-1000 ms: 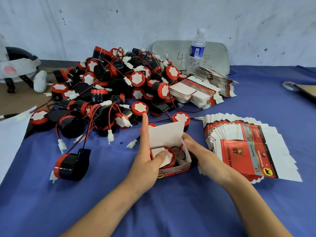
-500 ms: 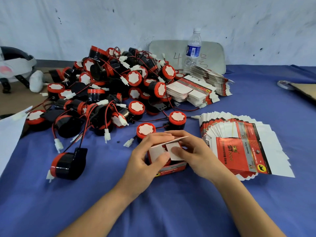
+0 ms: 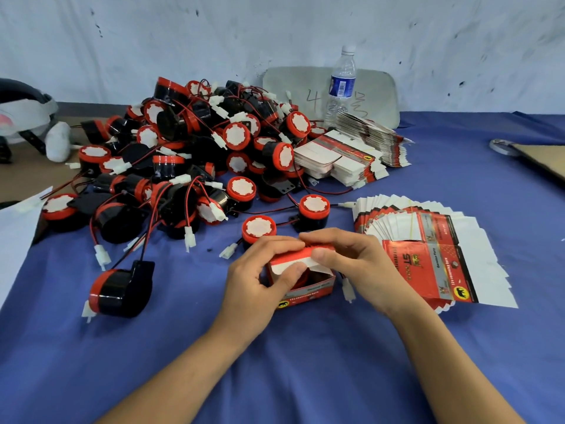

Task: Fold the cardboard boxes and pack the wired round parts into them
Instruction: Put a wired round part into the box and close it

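A big heap of glossy black-and-red round parts [image 3: 195,166], wires tangled, lies unpacked on the blue cloth [image 3: 305,362]. The left hand [image 3: 260,280] curls round the small red cardboard box [image 3: 308,290] at centre, thumb on its white flap. The right hand [image 3: 351,264] pinches the lid down. A part seems to sit inside, mostly hidden. A fan of flat printed boxes [image 3: 443,255] lies unfolded at right.

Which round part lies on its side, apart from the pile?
The round part alone at near left on the blue cloth; its red cap faces sideways, while the two parts beyond the box stand cap-up.
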Motion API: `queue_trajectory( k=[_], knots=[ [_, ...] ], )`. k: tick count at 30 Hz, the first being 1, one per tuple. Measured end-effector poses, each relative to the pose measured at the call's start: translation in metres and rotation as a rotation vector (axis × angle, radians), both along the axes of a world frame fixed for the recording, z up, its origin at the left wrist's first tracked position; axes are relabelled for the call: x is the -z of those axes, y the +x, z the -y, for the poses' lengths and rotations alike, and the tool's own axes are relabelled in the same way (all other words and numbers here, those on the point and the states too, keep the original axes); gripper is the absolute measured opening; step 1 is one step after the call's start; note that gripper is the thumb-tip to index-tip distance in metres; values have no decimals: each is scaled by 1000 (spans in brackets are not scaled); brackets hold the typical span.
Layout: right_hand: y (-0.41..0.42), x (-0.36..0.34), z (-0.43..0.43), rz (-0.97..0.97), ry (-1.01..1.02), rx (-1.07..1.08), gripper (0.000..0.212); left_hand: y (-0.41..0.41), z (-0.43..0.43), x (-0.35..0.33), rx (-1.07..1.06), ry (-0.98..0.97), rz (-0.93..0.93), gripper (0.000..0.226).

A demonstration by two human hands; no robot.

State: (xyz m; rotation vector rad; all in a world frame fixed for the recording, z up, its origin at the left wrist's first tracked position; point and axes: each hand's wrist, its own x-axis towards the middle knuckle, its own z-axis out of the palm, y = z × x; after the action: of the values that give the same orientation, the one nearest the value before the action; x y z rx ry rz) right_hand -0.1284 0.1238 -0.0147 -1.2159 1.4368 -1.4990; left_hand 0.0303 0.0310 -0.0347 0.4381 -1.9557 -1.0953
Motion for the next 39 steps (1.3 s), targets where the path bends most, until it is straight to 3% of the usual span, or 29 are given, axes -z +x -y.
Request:
queue_trajectory(
  k=[3, 7, 11, 17, 31, 39],
  knots=[
    [3, 1, 2, -29, -64, 32, 22, -1, 1, 0, -15, 41, -27, 19],
    [2, 2, 1, -125, -85, 69, 21, -3, 2, -2, -39, -53, -45, 14],
    [-3, -3, -3, 26, 38, -46, 20, 2, 2, 3, 40, -46, 5, 12],
    [-11, -2, -5, -33, 150, -167, 12, 3, 7, 7, 159, -26, 70, 17],
    [-7, -7, -8, 39, 136, -213, 23, 5, 7, 9, 122, -179, 78, 20],
    [-10, -2, -6, -31, 127, -151, 22, 4, 6, 8, 91, -210, 90, 22]
  ],
)
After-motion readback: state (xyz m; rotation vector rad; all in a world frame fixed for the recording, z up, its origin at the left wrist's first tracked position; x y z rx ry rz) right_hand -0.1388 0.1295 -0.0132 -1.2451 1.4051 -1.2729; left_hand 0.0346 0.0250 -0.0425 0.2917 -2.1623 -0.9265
